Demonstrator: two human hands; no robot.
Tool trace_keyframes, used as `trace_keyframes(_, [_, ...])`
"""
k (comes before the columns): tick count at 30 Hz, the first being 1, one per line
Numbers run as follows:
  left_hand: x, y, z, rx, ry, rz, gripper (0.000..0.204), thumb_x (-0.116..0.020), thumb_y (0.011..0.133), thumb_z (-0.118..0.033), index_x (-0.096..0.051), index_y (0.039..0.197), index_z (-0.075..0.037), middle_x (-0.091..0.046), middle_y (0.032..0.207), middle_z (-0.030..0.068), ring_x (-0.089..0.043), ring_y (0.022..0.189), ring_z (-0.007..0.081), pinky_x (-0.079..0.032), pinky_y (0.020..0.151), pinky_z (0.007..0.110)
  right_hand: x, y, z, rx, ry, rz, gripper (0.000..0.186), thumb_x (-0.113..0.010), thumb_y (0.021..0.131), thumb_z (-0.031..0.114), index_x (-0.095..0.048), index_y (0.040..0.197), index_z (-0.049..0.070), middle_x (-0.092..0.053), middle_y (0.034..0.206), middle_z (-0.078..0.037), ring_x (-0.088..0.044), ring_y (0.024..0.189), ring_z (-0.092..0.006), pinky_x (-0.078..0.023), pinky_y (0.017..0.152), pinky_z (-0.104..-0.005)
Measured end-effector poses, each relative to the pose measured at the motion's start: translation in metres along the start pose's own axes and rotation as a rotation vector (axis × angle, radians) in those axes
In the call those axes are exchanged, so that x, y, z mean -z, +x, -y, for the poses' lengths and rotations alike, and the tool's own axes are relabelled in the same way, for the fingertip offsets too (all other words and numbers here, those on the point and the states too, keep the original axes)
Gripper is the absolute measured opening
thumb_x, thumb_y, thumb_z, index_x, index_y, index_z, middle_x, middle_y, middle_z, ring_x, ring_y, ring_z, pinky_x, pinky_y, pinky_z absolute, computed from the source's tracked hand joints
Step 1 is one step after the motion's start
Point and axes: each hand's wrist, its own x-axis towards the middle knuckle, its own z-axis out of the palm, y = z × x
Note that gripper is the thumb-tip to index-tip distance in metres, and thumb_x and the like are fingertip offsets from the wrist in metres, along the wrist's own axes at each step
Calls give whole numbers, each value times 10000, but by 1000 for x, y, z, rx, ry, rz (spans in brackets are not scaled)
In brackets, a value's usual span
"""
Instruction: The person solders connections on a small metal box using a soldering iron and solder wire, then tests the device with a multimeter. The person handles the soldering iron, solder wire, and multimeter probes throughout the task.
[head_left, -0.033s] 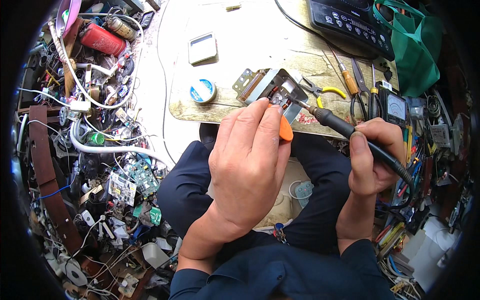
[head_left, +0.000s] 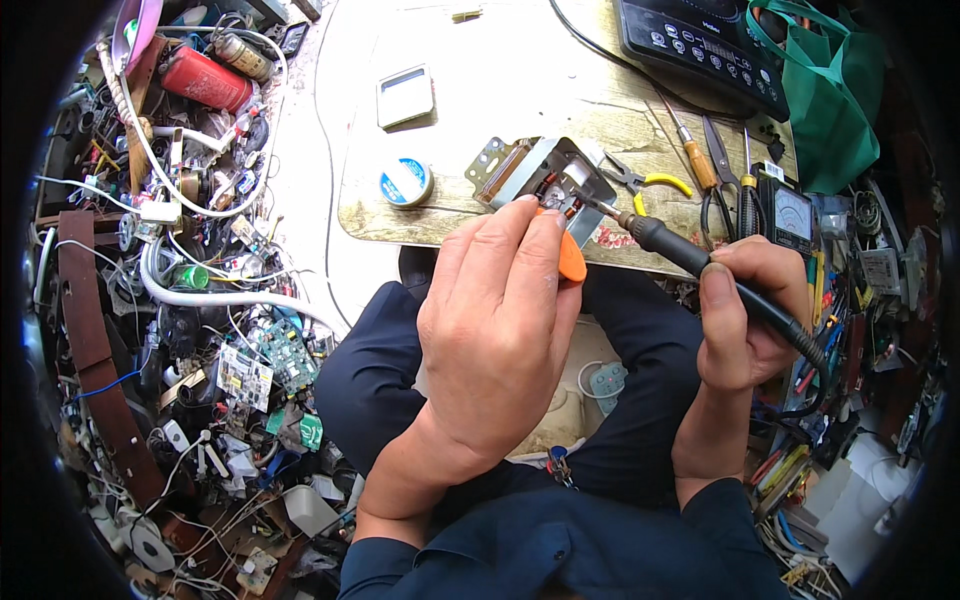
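My left hand [head_left: 495, 340] is closed on an orange-handled object [head_left: 570, 256], its fingertips at the near edge of a metal component [head_left: 523, 180] with a bracket and copper coils on the wooden board [head_left: 380, 220]. My right hand [head_left: 745, 320] grips a black soldering iron [head_left: 680, 250], whose metal tip reaches into the component's opening. Beside the component lie pliers with yellow handles [head_left: 668, 184]. A round blue-labelled tin [head_left: 405, 183] stands to the left, below a small square white-topped item [head_left: 405, 95].
A black induction cooker [head_left: 700, 60], screwdriver [head_left: 697, 158], scissors [head_left: 720, 150] and meter [head_left: 790, 215] sit at right, with a green bag [head_left: 830, 120] beyond. Piled electronic parts, cables and a red cylinder [head_left: 205, 80] fill the left; more clutter lies low on the right.
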Motion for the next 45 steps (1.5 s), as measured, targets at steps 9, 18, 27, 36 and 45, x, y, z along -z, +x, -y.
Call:
trace_keyframes(9, [1,0,0,10,-4,-3,537,-860,726,32,-720,1244,28,-734,1227,211,-718,1074,390,-590,940,452,-1,-1,1,-46,0,-22,160,-808,859,59,-699,958,-4,-705,784,-109,-643,650,-176,-502,634,-290])
trace_keyframes(18, [1,-1,2,27,2,2,566,-882,715,35,-724,1256,-7,-744,1240,197,-728,1077,377,-596,932,437,-1,-1,1,-37,13,-20,153,-801,859,49,-697,957,-5,-706,791,-107,-646,661,-175,-504,642,-290])
trace_keyframes(27, [3,-1,2,41,-7,4,563,-891,704,37,-736,1243,-9,-753,1238,191,-735,1072,366,-602,920,423,-1,-2,-1,-41,29,-23,149,-799,860,44,-697,957,-7,-711,804,-107,-648,665,-178,-511,646,-293])
trace_keyframes(36, [21,0,-1,91,-105,39,519,-925,726,16,-773,1222,-12,-768,1235,187,-766,1095,319,-626,934,384,4,-3,7,-109,130,-83,153,-790,870,34,-688,967,-26,-715,845,-120,-658,711,-178,-530,691,-299])
trace_keyframes(45, [48,2,30,266,-245,-17,577,-927,738,71,-736,1281,53,-751,1307,192,-740,1164,216,-588,1015,339,3,-5,2,-81,48,-42,146,-798,858,29,-704,961,-16,-716,823,-122,-658,687,-173,-520,667,-293])
